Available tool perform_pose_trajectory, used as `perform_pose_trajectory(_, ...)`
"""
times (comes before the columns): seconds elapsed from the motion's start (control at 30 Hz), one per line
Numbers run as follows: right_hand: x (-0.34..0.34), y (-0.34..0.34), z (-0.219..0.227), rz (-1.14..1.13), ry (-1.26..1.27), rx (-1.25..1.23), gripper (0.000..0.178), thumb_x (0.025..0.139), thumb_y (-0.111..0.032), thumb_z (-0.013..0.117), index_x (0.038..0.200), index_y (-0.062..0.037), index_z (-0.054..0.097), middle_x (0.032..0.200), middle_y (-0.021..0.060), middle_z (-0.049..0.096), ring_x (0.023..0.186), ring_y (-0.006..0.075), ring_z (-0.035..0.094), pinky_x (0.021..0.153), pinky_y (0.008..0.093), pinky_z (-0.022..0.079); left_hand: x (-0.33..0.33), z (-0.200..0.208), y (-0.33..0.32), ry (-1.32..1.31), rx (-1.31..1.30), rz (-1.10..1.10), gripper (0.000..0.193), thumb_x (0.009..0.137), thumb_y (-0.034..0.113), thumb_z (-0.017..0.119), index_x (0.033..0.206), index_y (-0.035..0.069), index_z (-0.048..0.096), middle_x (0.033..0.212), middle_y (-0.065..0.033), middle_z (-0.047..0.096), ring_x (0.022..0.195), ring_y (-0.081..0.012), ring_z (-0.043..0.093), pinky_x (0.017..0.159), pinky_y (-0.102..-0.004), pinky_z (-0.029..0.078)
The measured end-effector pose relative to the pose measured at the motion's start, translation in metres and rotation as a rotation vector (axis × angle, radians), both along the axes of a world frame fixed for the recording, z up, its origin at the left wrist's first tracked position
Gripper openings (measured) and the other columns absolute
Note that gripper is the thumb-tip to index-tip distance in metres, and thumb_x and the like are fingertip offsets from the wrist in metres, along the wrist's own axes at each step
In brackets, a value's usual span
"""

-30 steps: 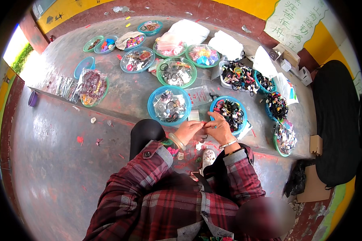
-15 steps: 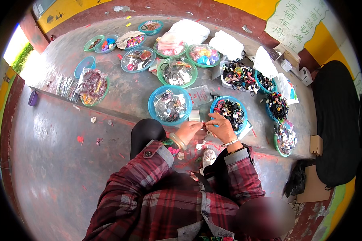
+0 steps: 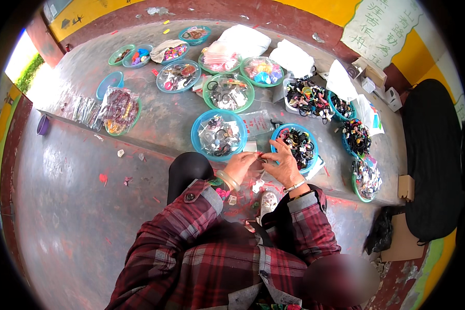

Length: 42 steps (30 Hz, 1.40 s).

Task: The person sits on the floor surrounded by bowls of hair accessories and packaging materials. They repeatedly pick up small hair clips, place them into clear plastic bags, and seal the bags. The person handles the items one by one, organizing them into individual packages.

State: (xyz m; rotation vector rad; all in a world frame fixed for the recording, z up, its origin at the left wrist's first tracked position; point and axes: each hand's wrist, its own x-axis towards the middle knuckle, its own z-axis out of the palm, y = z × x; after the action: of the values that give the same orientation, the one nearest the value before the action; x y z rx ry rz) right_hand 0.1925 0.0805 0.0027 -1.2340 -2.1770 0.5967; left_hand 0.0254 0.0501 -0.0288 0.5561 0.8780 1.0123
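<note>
My left hand [image 3: 241,166] and my right hand [image 3: 284,164] meet above the step's edge, fingertips nearly touching. Pinched between them is a small dark loop that looks like a hair tie [image 3: 263,159], partly covered by the fingers. The right thumb and forefinger curve around its near side; the left fingers close on its other end. Just beyond the left hand stands a blue basket [image 3: 194,140] of hair ties in clear bags [image 3: 219,135]. Close to the right hand is another blue basket [image 3: 315,155], full of loose dark hair ties [image 3: 300,145] with colourful ornaments.
More baskets cover the raised concrete step, among them a green basket [image 3: 205,98] of bagged pieces and a heap of dark hair ties [image 3: 307,98]. White sacks [image 3: 245,40] lie behind. A long black bag [image 3: 431,160] lines the right wall. Paper scraps [image 3: 258,186] litter the floor.
The right fingers have opened wider and shifted slightly, with the forefinger raised. The left hand has moved a little toward me. The dark loop remains between both hands.
</note>
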Motion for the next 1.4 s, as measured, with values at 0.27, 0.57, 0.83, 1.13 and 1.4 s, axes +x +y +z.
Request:
perform_pose_trajectory(0.27, -0.002, -0.002, 0.007, 0.098, -0.008, -0.017, 0.024, 0.062, -0.019, 0.069, 0.085, -0.0141, 0.069, 0.120, 0.0181, 0.050, 0.120, 0.0361, 0.038, 0.098, 0.0397, 0.035, 0.000, -0.004, -0.001, -0.021, 0.026, 0.006, 0.030, 0.091, 0.023, 0.046, 0.109, 0.001, 0.054, 0.091, -0.0071, 0.060, 0.076, -0.0135, 0.061, 0.062, -0.0257, 0.053)
perform_pose_trajectory(0.57, 0.000, -0.003, 0.001, 0.086, 0.001, -0.106, 0.018, 0.065, -0.012, 0.064, 0.083, -0.0128, 0.069, 0.121, 0.0156, 0.050, 0.121, 0.0362, 0.037, 0.099, 0.0399, 0.033, 0.001, 0.000, -0.002, -0.079, 0.026, 0.006, 0.029, 0.091, 0.022, 0.047, 0.110, 0.002, 0.053, 0.099, -0.0078, 0.059, 0.087, -0.0148, 0.058, 0.068, -0.0249, 0.051)
perform_pose_trajectory(0.83, -0.002, -0.002, -0.003, 0.052, 0.008, -0.139, 0.012, 0.067, -0.010, 0.063, 0.078, -0.0111, 0.068, 0.120, 0.0142, 0.051, 0.121, 0.0346, 0.036, 0.098, 0.0385, 0.033, 0.000, 0.000, 0.000, -0.193, 0.075, -0.059, 0.028, 0.089, 0.013, 0.049, 0.113, -0.002, 0.050, 0.107, -0.0099, 0.056, 0.095, -0.0171, 0.057, 0.079, -0.0282, 0.049)
perform_pose_trajectory(1.13, 0.001, 0.004, -0.009, -0.032, 0.451, -0.371, 0.017, 0.077, -0.007, 0.061, 0.093, -0.0064, 0.064, 0.106, 0.0065, 0.059, 0.101, 0.0199, 0.053, 0.084, 0.0282, 0.042, 0.000, -0.003, 0.001, -0.225, 0.075, -0.036, 0.027, 0.087, 0.001, 0.045, 0.114, -0.006, 0.048, 0.109, -0.0112, 0.055, 0.097, -0.0183, 0.057, 0.085, -0.0287, 0.048)
perform_pose_trajectory(1.4, 0.005, 0.003, -0.018, -0.094, 0.743, -0.720, 0.027, 0.075, -0.002, 0.065, 0.101, 0.0021, 0.056, 0.089, 0.0038, 0.060, 0.080, 0.0093, 0.056, 0.071, 0.0208, 0.045, -0.003, -0.010, 0.002, -0.163, 0.132, 0.120, 0.021, 0.089, 0.005, 0.044, 0.105, -0.005, 0.055, 0.105, -0.0114, 0.057, 0.092, -0.0183, 0.058, 0.082, -0.0281, 0.049)
